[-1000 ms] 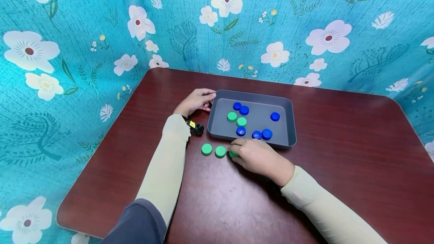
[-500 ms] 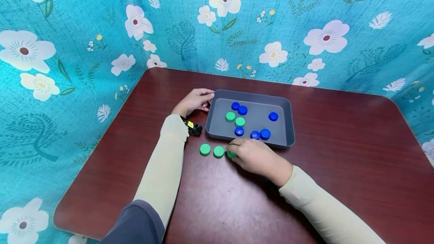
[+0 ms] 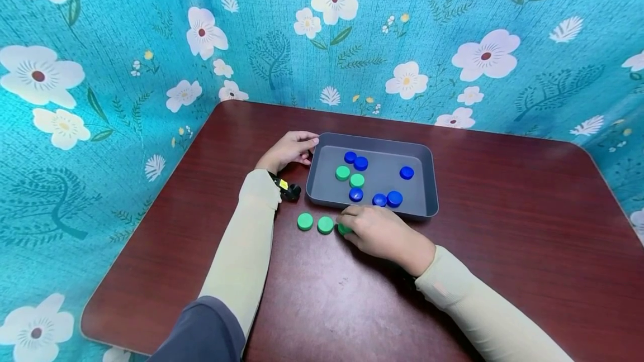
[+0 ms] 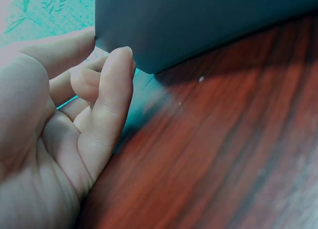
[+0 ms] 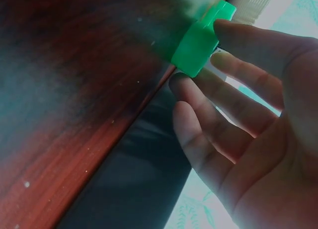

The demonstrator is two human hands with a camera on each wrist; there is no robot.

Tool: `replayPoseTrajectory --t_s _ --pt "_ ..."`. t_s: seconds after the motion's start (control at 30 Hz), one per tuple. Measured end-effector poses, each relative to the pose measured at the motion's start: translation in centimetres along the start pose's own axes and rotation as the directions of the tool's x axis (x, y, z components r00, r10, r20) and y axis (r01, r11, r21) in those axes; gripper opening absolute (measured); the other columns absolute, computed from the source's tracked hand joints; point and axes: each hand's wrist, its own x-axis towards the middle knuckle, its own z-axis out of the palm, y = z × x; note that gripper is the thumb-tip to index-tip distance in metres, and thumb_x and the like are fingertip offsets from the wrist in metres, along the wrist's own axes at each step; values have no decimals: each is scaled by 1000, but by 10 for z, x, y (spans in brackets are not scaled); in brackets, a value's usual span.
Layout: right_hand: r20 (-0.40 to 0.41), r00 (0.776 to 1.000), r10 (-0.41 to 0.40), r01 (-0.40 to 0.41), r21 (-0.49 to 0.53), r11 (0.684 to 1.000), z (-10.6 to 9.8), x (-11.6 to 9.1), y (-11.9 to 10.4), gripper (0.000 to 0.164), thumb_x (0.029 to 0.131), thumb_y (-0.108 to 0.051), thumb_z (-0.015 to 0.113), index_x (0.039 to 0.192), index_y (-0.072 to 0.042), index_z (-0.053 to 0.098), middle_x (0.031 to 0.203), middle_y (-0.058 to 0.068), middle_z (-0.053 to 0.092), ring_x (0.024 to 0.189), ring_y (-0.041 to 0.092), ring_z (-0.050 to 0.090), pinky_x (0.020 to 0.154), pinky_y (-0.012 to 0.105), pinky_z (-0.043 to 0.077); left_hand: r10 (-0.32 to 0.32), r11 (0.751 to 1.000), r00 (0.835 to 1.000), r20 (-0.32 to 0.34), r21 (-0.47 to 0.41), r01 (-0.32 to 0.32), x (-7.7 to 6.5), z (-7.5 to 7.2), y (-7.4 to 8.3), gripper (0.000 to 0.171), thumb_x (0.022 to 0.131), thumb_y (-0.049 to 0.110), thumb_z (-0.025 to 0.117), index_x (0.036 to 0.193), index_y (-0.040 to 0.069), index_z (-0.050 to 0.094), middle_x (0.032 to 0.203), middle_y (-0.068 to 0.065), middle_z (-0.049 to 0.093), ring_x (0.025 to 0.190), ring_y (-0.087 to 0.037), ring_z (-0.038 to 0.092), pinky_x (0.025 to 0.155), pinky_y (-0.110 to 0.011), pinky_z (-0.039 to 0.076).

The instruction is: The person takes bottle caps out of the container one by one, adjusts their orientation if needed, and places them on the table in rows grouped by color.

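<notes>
My right hand [image 3: 384, 236] pinches a green bottle cap [image 3: 344, 229] resting on the table just in front of the tray; in the right wrist view thumb and fingertips touch that cap [image 5: 196, 50]. To its left in a row sit two more green caps, the nearer cap [image 3: 325, 225] and the end cap [image 3: 304, 221]. At the grey tray's [image 3: 427, 183] left back corner, my left hand [image 3: 288, 149] holds the rim with thumb and fingers. The left wrist view shows its curled fingers [image 4: 117, 85] against the tray's outer wall [image 4: 164, 30].
Inside the tray lie two green caps, one at the middle left [image 3: 342, 172], and several blue caps, including a lone blue cap [image 3: 406, 172] on the right. The dark red table [image 3: 503, 228] meets a flowered turquoise curtain [image 3: 282, 27] at the back and left.
Apart from a slight shift of the head view, nothing has visibly moved. Both hands keep their places, and the caps lie as before.
</notes>
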Motion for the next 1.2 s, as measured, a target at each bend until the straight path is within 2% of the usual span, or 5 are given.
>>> replayPoseTrajectory --t_s 0.57,0.93,1.2 --pt "13 1000 -10 10 -4 1000 -2 0 -1 24 84 -15 78 107 -10 72 99 0 67 87 15 65 73 32 56 -1 1000 1000 9 -1 1 1 0 1 36 99 26 60 133 13 60 98 -17 62 58 -15 49 67 -34 59" --pt "-16 1000 -12 12 12 1000 -5 5 -2 21 88 -18 74 107 -9 73 100 0 67 87 14 66 73 32 57 -8 1000 1000 -9 -13 8 -4 -4 -2 36 99 27 60 132 13 60 98 -16 63 57 -15 48 66 -33 59" --pt "-50 998 -25 26 27 999 -9 4 -1 17 87 -16 74 103 -9 74 100 -1 68 86 13 66 73 32 57 2 1000 1000 8 -11 -2 -3 -1 0 36 98 28 61 131 13 61 96 -15 63 56 -14 49 66 -34 59"
